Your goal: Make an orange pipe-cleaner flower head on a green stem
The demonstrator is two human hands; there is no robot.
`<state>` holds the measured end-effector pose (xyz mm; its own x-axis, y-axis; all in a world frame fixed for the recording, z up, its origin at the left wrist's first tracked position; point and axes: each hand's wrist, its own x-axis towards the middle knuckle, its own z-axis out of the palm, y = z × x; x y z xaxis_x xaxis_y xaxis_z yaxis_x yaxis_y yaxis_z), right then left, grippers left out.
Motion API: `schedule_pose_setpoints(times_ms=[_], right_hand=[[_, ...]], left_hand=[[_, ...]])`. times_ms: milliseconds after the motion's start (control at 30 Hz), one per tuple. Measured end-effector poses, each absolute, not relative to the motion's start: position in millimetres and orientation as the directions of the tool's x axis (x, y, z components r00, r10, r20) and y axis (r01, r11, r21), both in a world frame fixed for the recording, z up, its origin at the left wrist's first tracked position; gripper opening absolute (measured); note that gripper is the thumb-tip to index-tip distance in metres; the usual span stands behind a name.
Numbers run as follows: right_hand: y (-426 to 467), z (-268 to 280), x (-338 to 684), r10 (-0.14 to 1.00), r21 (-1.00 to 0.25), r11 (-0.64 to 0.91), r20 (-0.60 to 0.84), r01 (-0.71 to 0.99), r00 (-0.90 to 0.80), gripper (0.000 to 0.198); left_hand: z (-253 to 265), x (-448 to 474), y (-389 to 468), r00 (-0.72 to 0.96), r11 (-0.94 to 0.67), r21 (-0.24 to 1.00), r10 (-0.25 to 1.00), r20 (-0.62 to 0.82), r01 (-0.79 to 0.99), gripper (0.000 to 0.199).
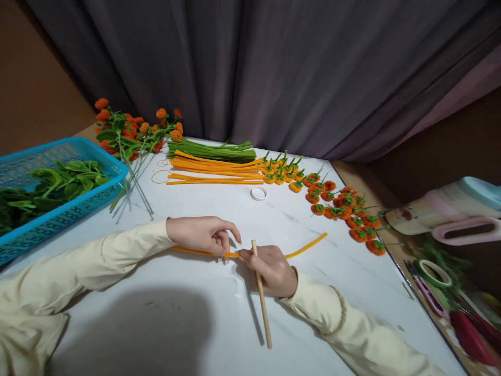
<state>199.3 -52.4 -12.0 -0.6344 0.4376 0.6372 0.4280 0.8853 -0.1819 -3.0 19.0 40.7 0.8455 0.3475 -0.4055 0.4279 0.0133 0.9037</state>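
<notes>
One long yellow-orange pipe cleaner (pixel 309 246) runs sideways through both hands, its ends sticking out to the left and right. My left hand (pixel 199 235) grips it near its middle with the lower fingers, while the index finger is lifted and curved. Close beside it, my right hand (pixel 270 266) is closed on a thin wooden stick (pixel 263 308) and touches the pipe cleaner too. The stick slants down toward me, its upper end rising above the thumb. My right fingers hide part of the pipe cleaner.
Behind my hands lie orange pipe cleaners (pixel 215 166), green pipe cleaners (pixel 215 151) and a white ring (pixel 259 194). Small orange pumpkin-like pieces (pixel 344 206) spread right. A blue basket (pixel 117 180) of leaves and orange flowers (pixel 129 125) stand left; tape (pixel 433 273) and a tumbler (pixel 434 209) are right.
</notes>
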Motion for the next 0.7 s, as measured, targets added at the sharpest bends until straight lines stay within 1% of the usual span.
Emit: schedule_pose_setpoints(times_ms=[133, 367, 533, 600, 700], right_hand=[[-52.7, -13.6, 199.3, 0.442, -0.177, 0.883, 0.628, 0.436, -0.641, 0.018], [-52.2, -11.8, 199.1, 0.444, -0.195, 0.884, 0.639, 0.426, -0.629, 0.018], [-51.8, -8.9, 199.0, 0.453, -0.214, 0.881, 0.638, 0.422, -0.622, 0.02], [-51.9, -7.1, 198.6, 0.45, -0.22, 0.883, 0.648, 0.415, -0.615, 0.02], [-51.9, -5.5, 197.9, 0.444, -0.224, 0.886, 0.66, 0.406, -0.606, 0.019]], left_hand=[[40.6, -2.8, 16.8, 0.846, -0.042, 0.904, 0.374, -0.381, 0.426, 0.037], [41.7, -3.1, 17.1, 0.834, -0.004, 0.901, 0.381, -0.399, 0.433, 0.036], [43.8, -3.1, 17.9, 0.821, 0.008, 0.881, 0.359, -0.444, 0.473, 0.043], [44.2, -2.3, 17.3, 0.837, 0.05, 0.891, 0.324, -0.442, 0.451, 0.04], [41.8, -0.1, 16.3, 0.862, 0.158, 0.905, 0.278, -0.425, 0.395, 0.038]])
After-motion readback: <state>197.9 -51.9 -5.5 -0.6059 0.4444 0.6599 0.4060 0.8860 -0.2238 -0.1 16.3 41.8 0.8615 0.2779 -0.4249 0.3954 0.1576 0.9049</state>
